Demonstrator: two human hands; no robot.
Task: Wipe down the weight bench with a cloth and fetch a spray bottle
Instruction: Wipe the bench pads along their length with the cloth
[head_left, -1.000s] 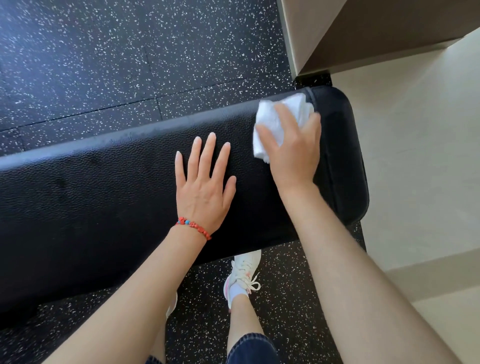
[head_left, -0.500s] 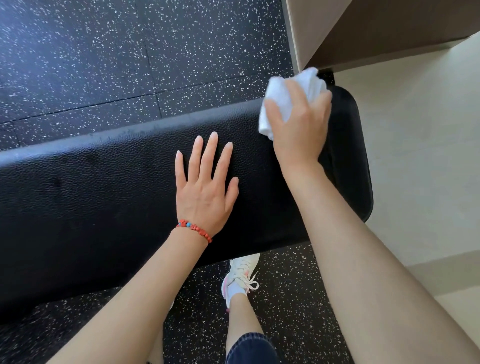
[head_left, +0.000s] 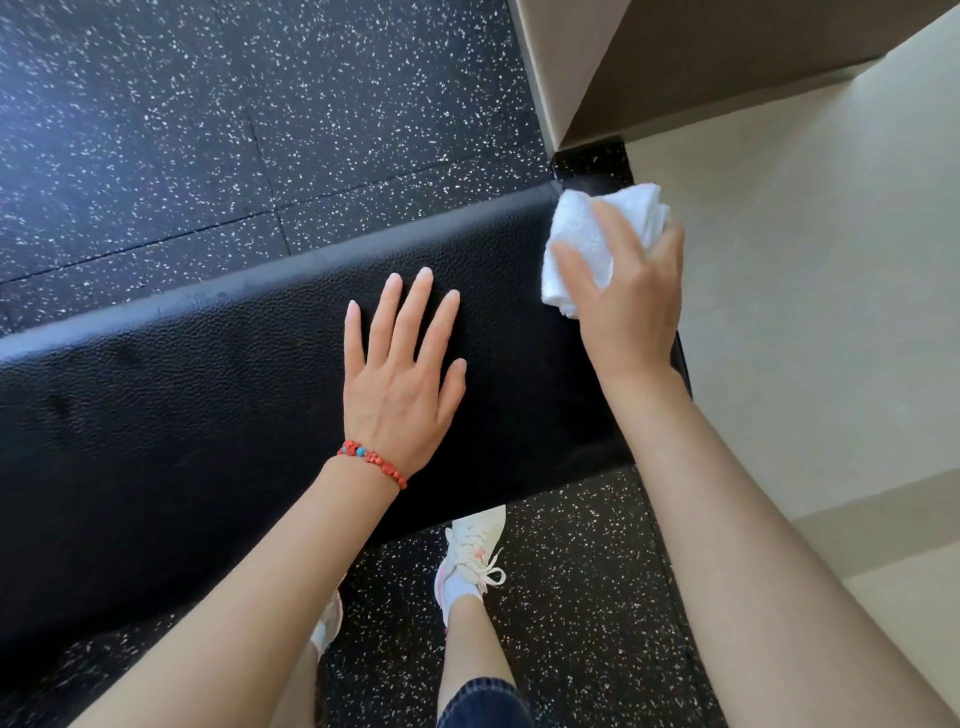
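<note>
A person's left hand (head_left: 402, 379) lies flat with fingers spread on the black textured padded weight bench (head_left: 182, 405) at centre frame, while the right hand (head_left: 626, 291) grips a bunched white terry cloth (head_left: 584, 234) at the bench's upper right end.

The left hand (head_left: 402, 382) lies flat on the bench (head_left: 182, 410); the cloth (head_left: 597, 241) is at its right end.
</note>
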